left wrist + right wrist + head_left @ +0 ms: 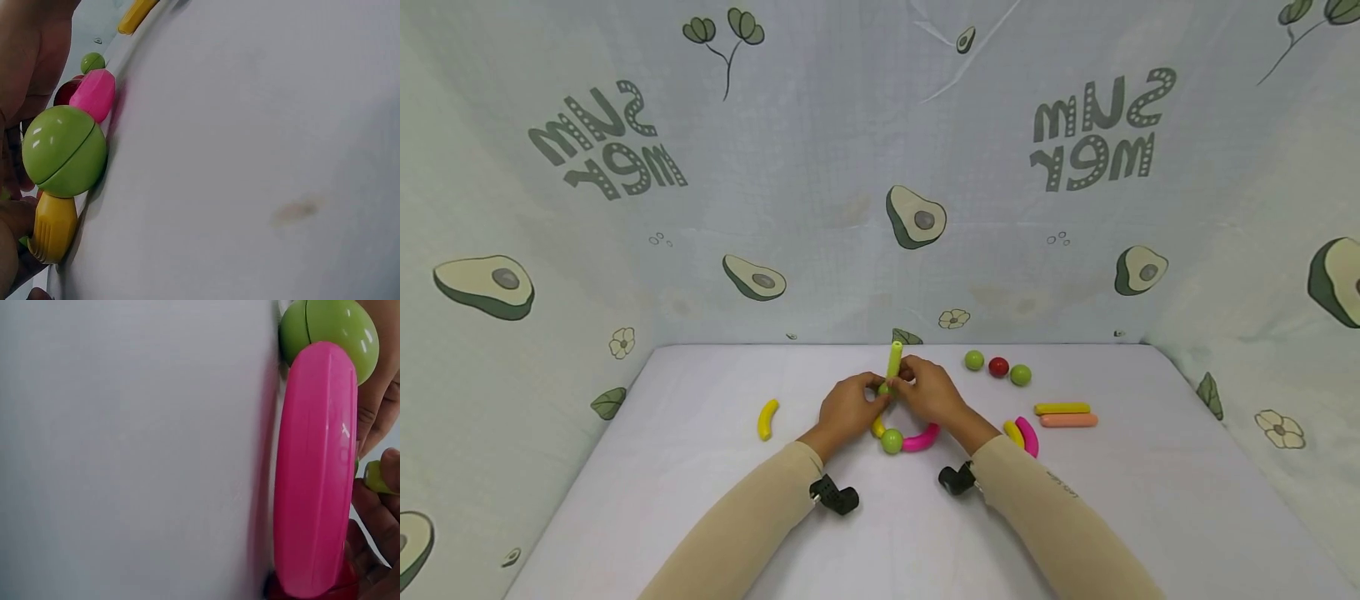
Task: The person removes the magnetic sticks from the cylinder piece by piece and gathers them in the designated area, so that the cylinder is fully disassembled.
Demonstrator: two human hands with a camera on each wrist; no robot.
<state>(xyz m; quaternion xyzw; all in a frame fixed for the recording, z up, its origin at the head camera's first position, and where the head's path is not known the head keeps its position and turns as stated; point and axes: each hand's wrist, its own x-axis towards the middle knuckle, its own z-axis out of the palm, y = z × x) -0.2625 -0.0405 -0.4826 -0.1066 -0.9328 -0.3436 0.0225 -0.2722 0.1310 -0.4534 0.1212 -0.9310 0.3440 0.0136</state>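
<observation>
Both hands work together near the middle of the table. My right hand (931,390) pinches a yellow-green stick (895,360) that stands up, tilted slightly. At the stick's lower end, the fingers of my left hand (853,408) hold a green ball (883,389), partly hidden by them. In front of the hands lies a joined chain: a yellow curved piece (54,228), a larger-looking green ball (65,151) and a pink curved piece (315,469). A red ball (347,581) sits at the pink piece's far end, mostly hidden in the right wrist view.
A lone yellow curved piece (767,419) lies left. Green balls (974,360) and a red ball (998,367) sit at the back right. Further right are a yellow stick (1062,408) and an orange stick (1069,421). Yellow and pink curved pieces (1027,437) lie beside the right forearm.
</observation>
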